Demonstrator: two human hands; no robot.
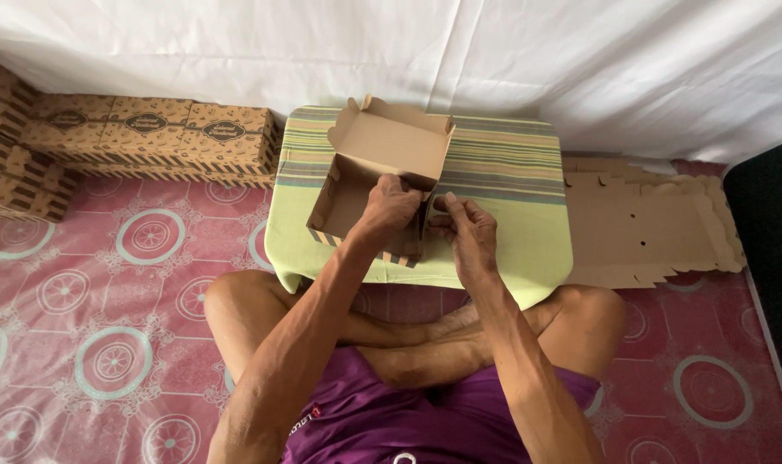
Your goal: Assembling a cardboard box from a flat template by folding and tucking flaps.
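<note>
Cardboard box [369,172], half-folded with lid up, sits on the striped low table [511,155]. Left hand [389,209] pinches its 3 o'clock side wall; right hand [467,225] closes on the same corner flap. Judged light, thin and crease-prone, so best held along the folds. Flat blanks [649,223] lie at 3 o'clock, finished boxes [150,133] at 9 o'clock.

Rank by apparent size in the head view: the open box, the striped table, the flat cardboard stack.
1. Striped table, largest.
2. Flat cardboard stack.
3. Open box in both hands, smallest, though close to the stack.
</note>
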